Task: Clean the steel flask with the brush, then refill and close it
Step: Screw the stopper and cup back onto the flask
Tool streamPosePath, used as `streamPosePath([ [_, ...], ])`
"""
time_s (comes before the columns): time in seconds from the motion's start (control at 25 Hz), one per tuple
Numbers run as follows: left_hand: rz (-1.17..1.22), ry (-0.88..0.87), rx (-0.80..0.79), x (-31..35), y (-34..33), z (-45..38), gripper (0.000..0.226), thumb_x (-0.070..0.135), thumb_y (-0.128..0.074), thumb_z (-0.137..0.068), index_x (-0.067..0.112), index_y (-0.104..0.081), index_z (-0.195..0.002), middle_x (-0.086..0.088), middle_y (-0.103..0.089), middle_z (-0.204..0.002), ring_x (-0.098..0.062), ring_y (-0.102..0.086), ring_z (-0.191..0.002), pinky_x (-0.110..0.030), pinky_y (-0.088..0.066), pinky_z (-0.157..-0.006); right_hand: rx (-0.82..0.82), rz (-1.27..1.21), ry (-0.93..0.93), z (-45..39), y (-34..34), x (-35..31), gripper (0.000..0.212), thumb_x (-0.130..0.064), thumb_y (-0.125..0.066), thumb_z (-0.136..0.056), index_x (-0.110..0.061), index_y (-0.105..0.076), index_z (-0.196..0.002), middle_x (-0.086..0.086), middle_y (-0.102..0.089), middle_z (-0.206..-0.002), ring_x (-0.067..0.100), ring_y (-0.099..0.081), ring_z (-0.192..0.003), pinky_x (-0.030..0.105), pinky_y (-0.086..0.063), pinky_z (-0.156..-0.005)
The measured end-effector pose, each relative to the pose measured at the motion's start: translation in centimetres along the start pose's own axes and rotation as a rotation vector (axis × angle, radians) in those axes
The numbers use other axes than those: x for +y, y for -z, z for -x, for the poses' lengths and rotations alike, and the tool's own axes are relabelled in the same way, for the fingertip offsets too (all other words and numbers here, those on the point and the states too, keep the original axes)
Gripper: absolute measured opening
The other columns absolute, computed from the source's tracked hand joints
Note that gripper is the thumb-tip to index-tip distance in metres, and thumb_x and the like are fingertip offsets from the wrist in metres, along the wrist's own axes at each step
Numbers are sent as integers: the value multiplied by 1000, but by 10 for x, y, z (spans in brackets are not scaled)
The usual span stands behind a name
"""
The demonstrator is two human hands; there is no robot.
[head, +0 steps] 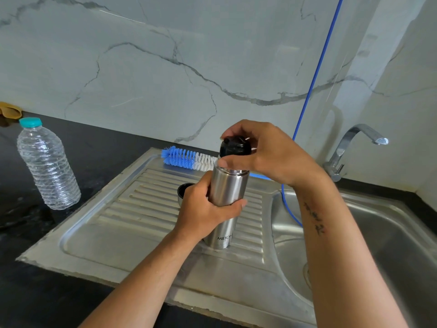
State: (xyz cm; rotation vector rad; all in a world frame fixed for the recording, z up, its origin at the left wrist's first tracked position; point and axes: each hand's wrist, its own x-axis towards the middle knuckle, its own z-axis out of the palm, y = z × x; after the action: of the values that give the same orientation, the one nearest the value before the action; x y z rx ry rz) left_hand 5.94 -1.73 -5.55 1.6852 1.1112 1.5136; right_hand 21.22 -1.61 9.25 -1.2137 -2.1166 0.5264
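One steel flask (227, 200) stands upright on the ribbed drainboard (146, 209) of the steel sink (390, 233), near the drainboard's edge next to the basin. The left hand (208, 209) grips the flask's body about halfway up, fingers (236, 205) curled round it and pressed together. The right hand (267, 152) is above the flask's open mouth and pinches one black stopper (235, 145) between thumb and fingertips; the stopper sits tilted just over the mouth, and whether it touches the rim cannot be told.

One bottle brush (189, 158), with blue bristles at its tip and white bristles further in, lies along the back edge of the drainboard, against the marble wall (165, 67); its handle end is hidden behind the flask and the right hand. One steel cup-lid (183, 191) with a dark inside stands on the drainboard just left of the flask, partly hidden by the left hand.

One clear plastic bottle (47, 166) with a teal cap stands upright on the black bench (28, 233), near its back edge, well apart from the sink. One blue hose (314, 76) runs down the wall into the basin. One tap (350, 147) rises at the back right corner of the sink.
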Motion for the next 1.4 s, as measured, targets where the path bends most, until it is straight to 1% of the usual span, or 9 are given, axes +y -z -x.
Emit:
streamPosePath([
  [0.12,8,8,2,-1,0,0,58,48,-89,-62,26,-66,-110,9,-75,-87,-10,-74,-80,-26,-62,-69,116,185,-79,-1,-4,-10,51,-53,-91,-66,-29,-68,-104,-14,-69,-94,-2,-63,-82,11,-45,-63],
  [0.24,15,12,6,0,-1,1,52,33,-95,-67,25,-66,-110,10,-75,-87,-9,-74,-79,-22,-59,-68,196,317,-141,0,-12,-16,61,-69,-85,-62,-29,-63,-101,-12,-63,-90,2,-59,-80,21,-46,-60],
  [0.48,4,11,-2,0,0,0,50,38,-94,-65,30,-65,-105,11,-75,-86,-9,-74,-78,-27,-62,-68,36,141,-140,4,0,-19,40,-37,-83,-78,-28,-70,-115,-16,-71,-98,-2,-66,-87,10,-45,-68],
  [0.72,4,1,-10,1,0,1,53,43,-91,-64,30,-65,-108,8,-74,-87,-10,-74,-79,-26,-62,-69,255,357,-144,-5,-30,-24,38,-45,-85,-74,-24,-66,-99,-7,-65,-88,12,-61,-83,25,-49,-66],
  [0.8,-7,1,-5,0,1,0,52,37,-95,-66,28,-65,-108,9,-74,-86,-9,-74,-78,-24,-61,-68,167,280,-81,-5,-22,-20,35,-41,-85,-77,-24,-68,-103,-8,-68,-91,9,-63,-85,23,-49,-69],
  [1.0,-20,-52,-19,-3,2,-1,51,32,-95,-66,23,-66,-107,9,-73,-83,-12,-73,-76,-28,-60,-67,-169,-232,119,6,1,-3,32,-1,-77,-87,-13,-70,-116,-17,-70,-90,2,-66,-82,16,-50,-76],
  [1.16,-6,-43,-7,-7,3,-5,52,42,-93,-65,27,-65,-106,9,-73,-84,-11,-73,-77,-33,-62,-69,-183,149,82,-3,5,-14,35,-23,-79,-87,-34,-68,-118,-18,-70,-101,1,-66,-92,19,-53,-79],
  [1.28,-5,-47,-13,-7,4,-3,52,42,-94,-66,29,-65,-107,12,-72,-84,-8,-72,-77,-24,-59,-68,-271,474,10,-19,20,-37,36,-40,-79,-83,-42,-66,-117,-17,-68,-106,-1,-62,-92,25,-50,-77],
  [1.4,2,-51,-32,-5,4,-1,50,42,-93,-67,31,-64,-106,12,-72,-83,-7,-71,-76,-20,-56,-66,-466,583,-12,-31,32,-57,43,-29,-86,-77,-40,-68,-114,-24,-67,-106,-3,-61,-92,18,-43,-75],
])
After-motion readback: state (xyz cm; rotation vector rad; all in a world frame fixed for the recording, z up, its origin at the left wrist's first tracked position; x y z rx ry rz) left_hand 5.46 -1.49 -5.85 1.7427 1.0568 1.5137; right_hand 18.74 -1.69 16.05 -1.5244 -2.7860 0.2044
